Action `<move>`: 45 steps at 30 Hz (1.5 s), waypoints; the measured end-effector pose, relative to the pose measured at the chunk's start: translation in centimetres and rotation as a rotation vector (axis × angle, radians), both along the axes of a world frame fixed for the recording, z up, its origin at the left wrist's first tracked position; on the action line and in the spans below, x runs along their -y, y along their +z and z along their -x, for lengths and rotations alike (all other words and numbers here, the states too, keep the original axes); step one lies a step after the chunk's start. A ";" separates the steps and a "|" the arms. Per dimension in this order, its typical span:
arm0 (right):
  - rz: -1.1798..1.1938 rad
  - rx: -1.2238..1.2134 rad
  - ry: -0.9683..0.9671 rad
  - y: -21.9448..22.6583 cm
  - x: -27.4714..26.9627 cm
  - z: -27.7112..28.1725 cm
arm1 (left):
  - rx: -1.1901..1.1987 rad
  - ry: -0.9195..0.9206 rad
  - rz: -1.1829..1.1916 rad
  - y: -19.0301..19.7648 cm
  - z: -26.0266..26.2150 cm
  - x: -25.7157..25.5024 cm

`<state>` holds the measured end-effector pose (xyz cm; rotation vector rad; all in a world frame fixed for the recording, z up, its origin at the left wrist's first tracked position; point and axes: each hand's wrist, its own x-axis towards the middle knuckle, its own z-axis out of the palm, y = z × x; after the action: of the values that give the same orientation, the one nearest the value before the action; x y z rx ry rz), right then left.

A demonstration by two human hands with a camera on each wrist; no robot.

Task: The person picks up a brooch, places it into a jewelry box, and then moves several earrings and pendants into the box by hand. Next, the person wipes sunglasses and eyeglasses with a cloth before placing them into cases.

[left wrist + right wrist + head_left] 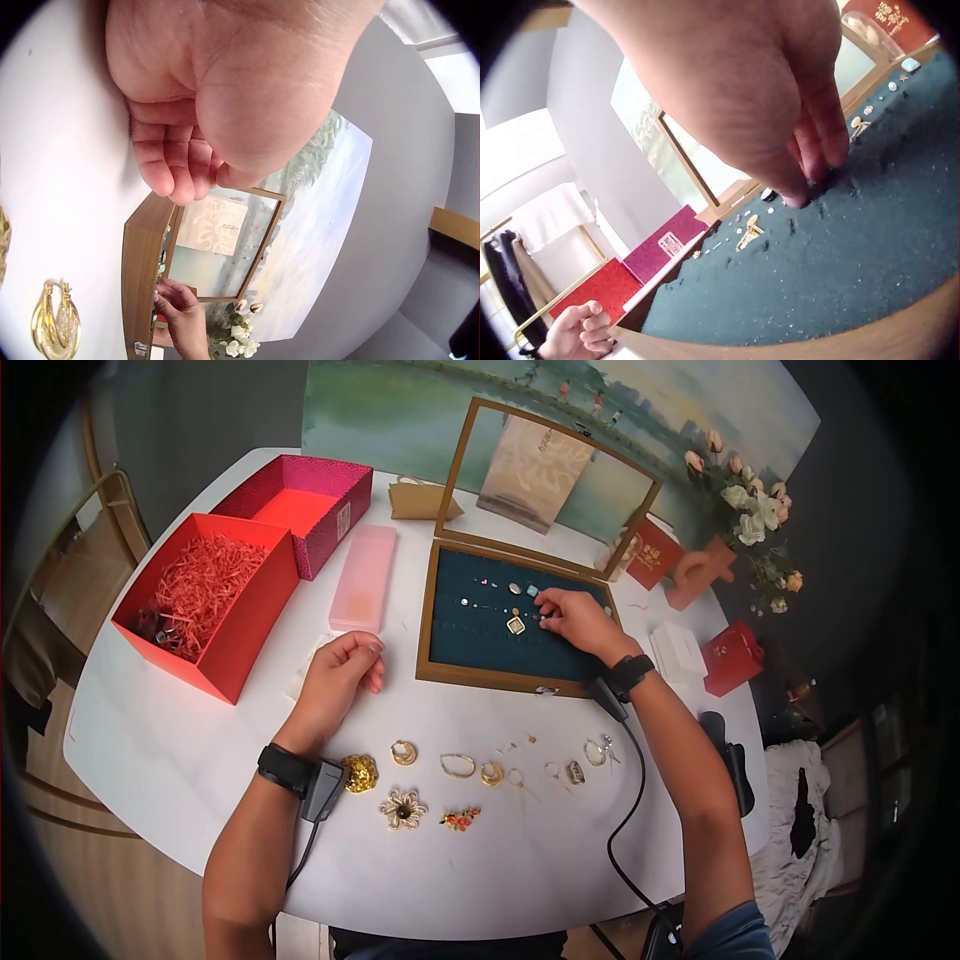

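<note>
My right hand (582, 622) reaches over the dark green padded insert (470, 640) of a wooden jewelry box (500, 679), whose glass lid stands raised. In the right wrist view its thumb and fingers (831, 142) point down, tips right at the pad; I cannot tell whether they pinch a small piece. Close by, a gold-framed square piece (516, 626) and a turquoise square piece (532, 590) sit on the pad among several small studs. My left hand (340, 672) holds nothing, fingers loosely curled, left of the box. A gold hoop earring (56, 322) lies near it on the table.
Along the table front lie several pieces, including a flower brooch (403, 810), a red-and-gold brooch (460, 819) and a bracelet (458, 765). A red box (240, 650) with shredded paper and a pink case (363, 580) stand left. White boxes (680, 652) and a red bag (733, 658) stand right.
</note>
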<state>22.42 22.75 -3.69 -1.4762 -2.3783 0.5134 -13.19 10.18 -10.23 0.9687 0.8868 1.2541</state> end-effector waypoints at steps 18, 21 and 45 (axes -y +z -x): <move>0.190 0.057 0.234 1.8 16.5 1.2 | -0.044 -0.012 -0.026 -0.2 0.0 -0.1; 0.165 0.031 0.230 1.0 17.8 0.7 | -0.043 -0.003 -0.023 -0.1 -0.1 0.0; 0.230 -0.123 0.100 0.7 14.4 1.3 | -0.048 -0.009 -0.017 0.0 0.0 0.0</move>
<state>21.12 8.40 -2.99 -1.3755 -2.3684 0.9018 -13.18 10.21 -10.21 1.0186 0.9093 1.2375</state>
